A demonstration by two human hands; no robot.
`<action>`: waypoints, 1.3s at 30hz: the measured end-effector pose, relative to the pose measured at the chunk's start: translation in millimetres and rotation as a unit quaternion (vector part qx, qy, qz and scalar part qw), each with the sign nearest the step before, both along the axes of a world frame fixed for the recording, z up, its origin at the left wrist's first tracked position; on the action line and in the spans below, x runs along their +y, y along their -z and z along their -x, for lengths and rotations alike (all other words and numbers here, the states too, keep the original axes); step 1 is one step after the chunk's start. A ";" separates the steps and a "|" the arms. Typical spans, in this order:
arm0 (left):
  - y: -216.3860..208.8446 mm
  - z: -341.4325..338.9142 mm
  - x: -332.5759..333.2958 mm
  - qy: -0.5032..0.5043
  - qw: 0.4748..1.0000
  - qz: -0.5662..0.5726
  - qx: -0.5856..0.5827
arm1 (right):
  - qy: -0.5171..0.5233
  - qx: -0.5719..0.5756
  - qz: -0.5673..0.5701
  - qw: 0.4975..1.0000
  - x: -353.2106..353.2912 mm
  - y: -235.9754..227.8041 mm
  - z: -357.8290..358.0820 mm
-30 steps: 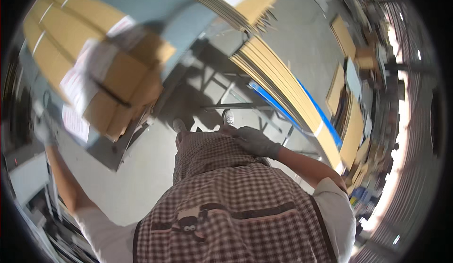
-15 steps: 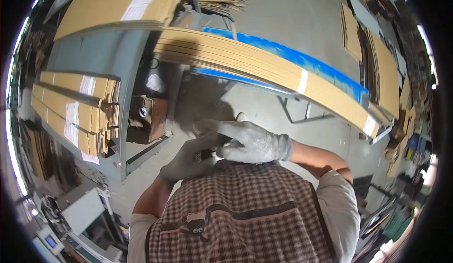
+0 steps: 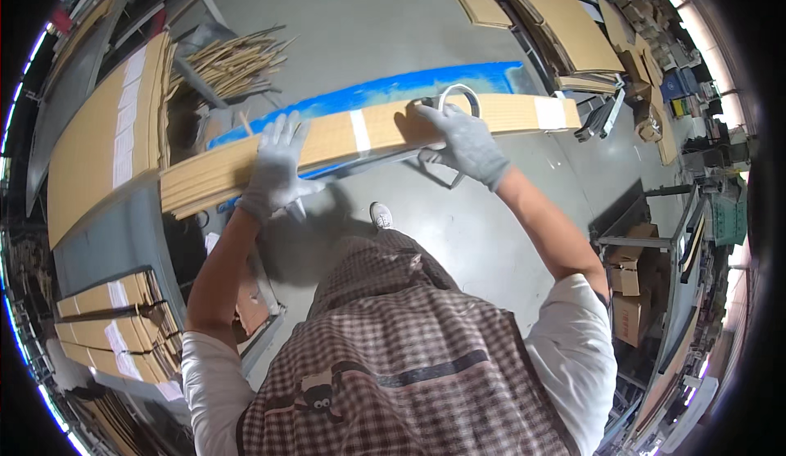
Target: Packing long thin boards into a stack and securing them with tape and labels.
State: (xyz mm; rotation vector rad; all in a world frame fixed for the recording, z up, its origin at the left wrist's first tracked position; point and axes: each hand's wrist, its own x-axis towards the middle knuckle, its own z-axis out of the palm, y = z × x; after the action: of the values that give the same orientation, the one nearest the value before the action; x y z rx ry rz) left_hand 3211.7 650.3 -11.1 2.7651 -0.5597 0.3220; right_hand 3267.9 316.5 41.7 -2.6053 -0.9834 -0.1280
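Note:
My left hand (image 3: 277, 165), in a grey glove, lies with spread fingers on a long stack of flat cardboard (image 3: 327, 141). Below its palm shows a pale pointed piece (image 3: 298, 209) that I cannot identify. Farther right, my gloved right hand (image 3: 468, 146) is closed at the stack's near edge. A white looped band (image 3: 460, 90) curves above its fingers, and a thin loop hangs below it. Something dark at the fingertips is too small to name. A white strip (image 3: 360, 131) crosses the stack between my hands.
The stack rests on a blue-topped support (image 3: 377, 88). On the left, more cardboard sheets (image 3: 90, 161) lie on a grey table (image 3: 115, 239), with smaller bundles (image 3: 115, 325) nearer. A heap of thin strips (image 3: 233, 63) lies beyond. Cardboard piles (image 3: 565, 22) stand far right; a rack (image 3: 655, 247) stands nearer.
My hands were together in front of the checked apron; they have moved apart and forward onto the cardboard stack. The white looped band now shows at my right hand. The view has turned.

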 end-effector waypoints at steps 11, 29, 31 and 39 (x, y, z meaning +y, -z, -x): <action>-47.7 -97.7 4.7 0.036 0.864 0.056 0.500 | -0.292 0.410 0.153 0.851 -14.1 -20.3 -184.0; 89.7 -42.6 -54.8 -0.753 0.447 0.446 -0.185 | -0.509 0.377 0.098 0.768 271.0 106.1 -158.0; 81.5 -38.0 -63.9 -0.694 0.448 0.522 -0.213 | -0.513 0.293 0.113 0.799 273.7 100.1 -149.9; 89.7 -33.3 -77.9 -0.646 0.472 0.532 -0.278 | -0.417 0.565 0.171 0.691 274.1 84.5 -156.4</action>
State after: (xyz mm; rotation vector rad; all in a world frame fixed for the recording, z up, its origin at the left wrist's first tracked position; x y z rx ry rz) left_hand 3245.0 572.4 -100.7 1.1560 1.3494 1.2846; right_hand 3424.3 590.6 -42.8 -1.5460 -1.5041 1.7558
